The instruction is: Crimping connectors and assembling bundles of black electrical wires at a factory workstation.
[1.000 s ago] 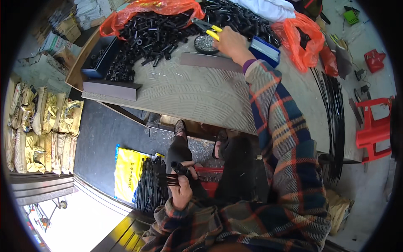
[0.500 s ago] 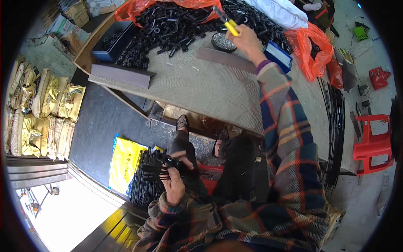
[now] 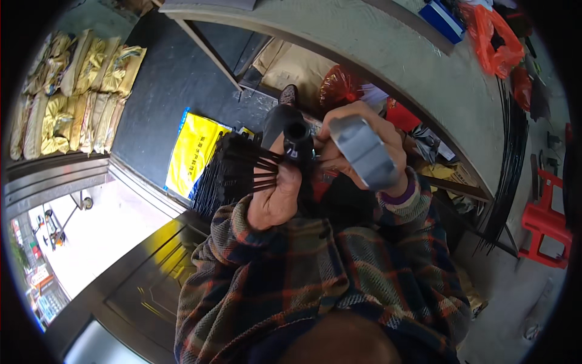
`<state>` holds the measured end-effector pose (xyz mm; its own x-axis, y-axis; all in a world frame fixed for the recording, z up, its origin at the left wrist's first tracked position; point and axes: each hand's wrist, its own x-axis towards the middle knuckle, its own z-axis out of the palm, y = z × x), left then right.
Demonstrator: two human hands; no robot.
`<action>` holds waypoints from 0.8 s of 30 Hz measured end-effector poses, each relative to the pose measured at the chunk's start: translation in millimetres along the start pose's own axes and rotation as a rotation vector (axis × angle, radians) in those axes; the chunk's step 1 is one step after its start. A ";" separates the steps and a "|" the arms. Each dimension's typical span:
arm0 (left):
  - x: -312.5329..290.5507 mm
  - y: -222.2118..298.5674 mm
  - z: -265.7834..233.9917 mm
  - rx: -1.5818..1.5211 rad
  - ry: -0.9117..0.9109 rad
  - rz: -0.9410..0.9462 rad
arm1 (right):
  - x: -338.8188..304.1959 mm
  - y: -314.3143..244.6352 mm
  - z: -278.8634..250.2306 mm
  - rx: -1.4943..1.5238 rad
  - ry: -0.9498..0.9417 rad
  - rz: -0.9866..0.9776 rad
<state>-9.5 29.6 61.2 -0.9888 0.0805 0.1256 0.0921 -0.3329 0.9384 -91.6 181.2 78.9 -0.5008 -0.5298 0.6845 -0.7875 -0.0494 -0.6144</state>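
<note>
Over my lap, my left hand point(image 3: 274, 195) is closed on a black tubular part point(image 3: 297, 133), its round open end facing up. Several thin black rods point(image 3: 245, 165) fan out to the left from this hand. My right hand point(image 3: 379, 126) is held close beside the tube, fingers curled round a tool with a grey, blocky metal head point(image 3: 367, 155). The tool is blurred and its handle is hidden, so its exact kind cannot be made out. The right fingertips lie near the tube; whether they touch it is unclear.
A worktable point(image 3: 327, 27) spans the top, with a blue box point(image 3: 441, 21) and an orange-red plastic bag point(image 3: 494, 39). Long black rods point(image 3: 510, 151) hang at right near a red stool point(image 3: 545, 221). A yellow bag point(image 3: 195, 155) lies left, and stacked sacks point(image 3: 73, 100) beyond.
My right hand has come back from over the table, where it held a yellow-handled tool, to beside my left hand. The left hand has risen with the black part. The view has tilted down.
</note>
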 end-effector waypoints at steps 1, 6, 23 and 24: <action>-4.8 2.3 3.6 0.011 0.032 0.029 | -1.1 -3.9 2.9 0.013 0.039 -0.021; -19.8 9.1 9.1 0.069 0.001 0.098 | -2.4 -20.9 1.6 -0.005 -0.044 -0.036; -30.2 1.4 5.5 0.169 0.022 0.170 | -16.0 -32.8 25.6 0.256 0.124 0.118; -29.1 3.3 6.1 0.212 0.026 0.186 | -16.4 -32.0 28.4 0.213 0.154 0.103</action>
<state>20.4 31.8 62.6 -0.9552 0.0113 0.2959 0.2917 -0.1355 0.9469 -48.0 167.3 76.1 -0.6356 -0.4069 0.6561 -0.6447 -0.1877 -0.7410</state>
